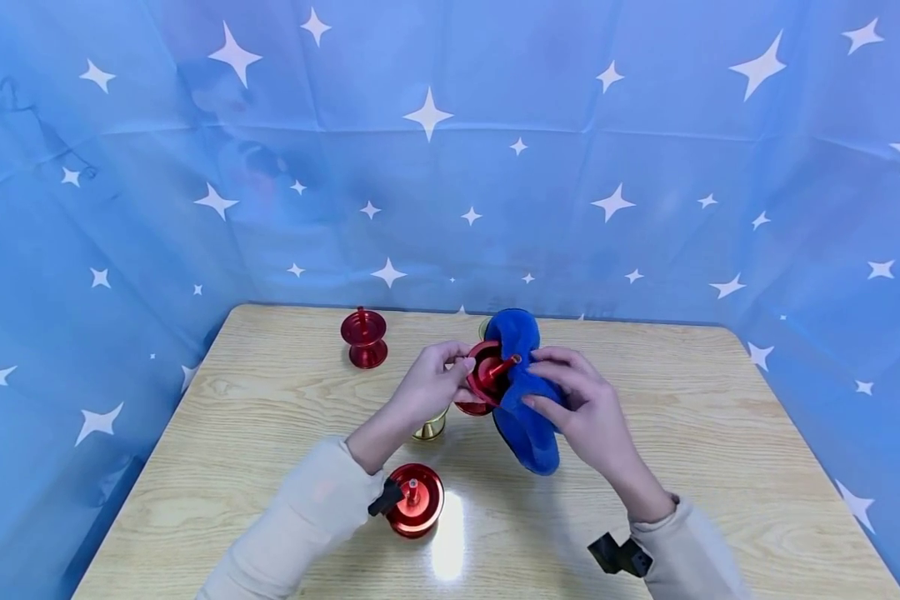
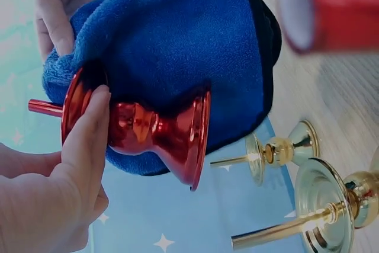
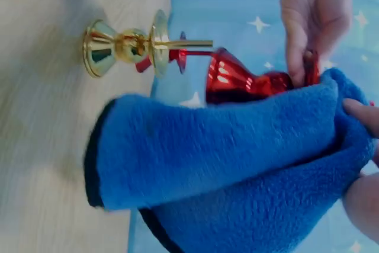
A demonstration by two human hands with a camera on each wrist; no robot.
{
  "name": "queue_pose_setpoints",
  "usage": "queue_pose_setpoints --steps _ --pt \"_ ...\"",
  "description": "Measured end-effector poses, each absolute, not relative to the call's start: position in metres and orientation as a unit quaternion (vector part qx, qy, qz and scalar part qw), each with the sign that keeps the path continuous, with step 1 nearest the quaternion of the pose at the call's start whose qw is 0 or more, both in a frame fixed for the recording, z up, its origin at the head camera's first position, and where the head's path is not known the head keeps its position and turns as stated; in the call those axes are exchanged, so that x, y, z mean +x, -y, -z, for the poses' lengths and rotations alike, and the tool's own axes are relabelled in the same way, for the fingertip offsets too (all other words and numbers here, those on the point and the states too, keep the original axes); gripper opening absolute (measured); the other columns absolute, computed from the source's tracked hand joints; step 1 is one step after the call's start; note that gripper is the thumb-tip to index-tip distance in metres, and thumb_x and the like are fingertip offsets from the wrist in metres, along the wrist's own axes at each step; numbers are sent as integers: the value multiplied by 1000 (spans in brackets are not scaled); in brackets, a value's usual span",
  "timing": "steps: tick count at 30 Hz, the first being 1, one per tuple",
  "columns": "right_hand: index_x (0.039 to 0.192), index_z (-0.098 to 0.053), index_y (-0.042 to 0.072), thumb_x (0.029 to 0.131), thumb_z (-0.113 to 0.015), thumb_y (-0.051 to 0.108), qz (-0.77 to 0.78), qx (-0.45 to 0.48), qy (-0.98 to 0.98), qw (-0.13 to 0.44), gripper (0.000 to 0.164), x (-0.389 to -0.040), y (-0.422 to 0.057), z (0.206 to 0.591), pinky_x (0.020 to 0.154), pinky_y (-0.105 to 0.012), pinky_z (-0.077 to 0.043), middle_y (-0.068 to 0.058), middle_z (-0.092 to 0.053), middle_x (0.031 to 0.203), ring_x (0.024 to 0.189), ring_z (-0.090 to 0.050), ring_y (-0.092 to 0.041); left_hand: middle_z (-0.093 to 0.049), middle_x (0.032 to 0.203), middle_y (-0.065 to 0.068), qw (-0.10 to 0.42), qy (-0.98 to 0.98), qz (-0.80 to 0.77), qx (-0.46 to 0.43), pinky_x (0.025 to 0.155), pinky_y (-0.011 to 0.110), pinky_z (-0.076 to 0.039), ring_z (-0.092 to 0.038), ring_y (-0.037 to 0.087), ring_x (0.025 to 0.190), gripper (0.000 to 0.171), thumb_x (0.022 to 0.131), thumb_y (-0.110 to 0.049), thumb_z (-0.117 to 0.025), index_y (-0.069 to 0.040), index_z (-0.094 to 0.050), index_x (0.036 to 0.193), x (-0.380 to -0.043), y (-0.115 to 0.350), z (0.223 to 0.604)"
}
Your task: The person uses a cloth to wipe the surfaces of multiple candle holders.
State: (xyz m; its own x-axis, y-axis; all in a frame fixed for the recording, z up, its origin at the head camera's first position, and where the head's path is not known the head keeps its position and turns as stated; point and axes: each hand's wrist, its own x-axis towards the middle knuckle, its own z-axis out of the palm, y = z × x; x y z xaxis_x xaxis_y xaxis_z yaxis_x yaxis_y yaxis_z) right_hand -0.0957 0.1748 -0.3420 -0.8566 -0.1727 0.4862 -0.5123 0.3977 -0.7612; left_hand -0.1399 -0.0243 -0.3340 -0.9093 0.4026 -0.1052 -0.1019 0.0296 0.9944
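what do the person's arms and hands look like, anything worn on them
The left hand and right hand are bare, without gloves. Plain off-white long sleeves end around the wrists. A small, angular black device shows at the left cuff, another black device by the right.

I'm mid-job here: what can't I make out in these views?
- Head: the near gold holder's top, behind the left hand.
- Head: most of the far gold holder, behind the blue cloth.
- Left wrist: the red cylinder, blurred and cut off by the right edge.
- Right wrist: part of the held red holder, behind the cloth.
- Right wrist: the right hand, cut off by the right edge.
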Motion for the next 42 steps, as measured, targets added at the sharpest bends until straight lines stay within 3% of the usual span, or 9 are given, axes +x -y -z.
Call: queue_pose_setpoints --steps 4,8,13,18,26,30,35,42 --pt "106 -66 2 78 -69 -1 -466 179 853 153 28 -90 -173 347 86 -30 -48 -14 -50 122 109 -51 -28 -53 94 17 173 -697 -687 113 72 32 -54 -65 25 76 23 97 -3 -40 9 -53 111 -138 25 334" --pt "107 -64 5 80 -69 4 -474 146 860 123 27 -87 -172 350 80 -47 -50 -13 -55 118 104 -55 -31 -54 94 17 173 -709 -671 131 71 35 -54 -66 26 75 24 97 -3 -40 9 -53 114 -137 25 334" --pt "97 -67 3 73 -72 -6 -442 160 870 152 25 -93 -172 349 76 -43 -51 -10 -63 102 95 -59 -26 -58 97 18 199 -736 -623 176 66 35 -55 -65 24 71 26 97 -2 -41 8 -54 117 -139 25 333" --pt "92 -67 4 70 -72 -12 -402 200 878 167 28 -101 -174 346 73 -44 -52 -12 -63 102 93 -60 -28 -58 103 17 218 -755 -582 209 64 31 -55 -65 21 73 29 97 -4 -41 5 -55 120 -144 25 333" --pt "97 -63 3 76 -71 -3 -432 124 884 133 23 -104 -176 351 70 -35 -51 -10 -64 95 83 -60 -22 -58 100 19 231 -715 -644 145 74 38 -53 -65 27 80 28 93 -5 -50 9 -53 117 -145 22 333" --pt "96 -63 2 76 -71 1 -442 101 879 150 21 -101 -173 354 72 -39 -52 -12 -64 97 85 -60 -25 -58 99 18 206 -715 -657 120 75 36 -53 -64 25 85 25 88 1 -56 9 -57 112 -144 22 335" --pt "91 -64 3 72 -73 -6 -417 154 875 192 23 -102 -171 353 76 -47 -51 -13 -63 97 93 -59 -30 -58 92 18 190 -729 -646 128 69 33 -55 -64 25 81 23 86 8 -55 10 -59 109 -143 22 335" --pt "85 -65 6 66 -71 -15 -331 307 870 199 30 -109 -178 347 66 -41 -54 -16 -59 105 91 -60 -32 -58 81 10 190 -787 -549 209 61 28 -55 -63 17 68 20 86 5 -58 6 -65 104 -144 25 332"
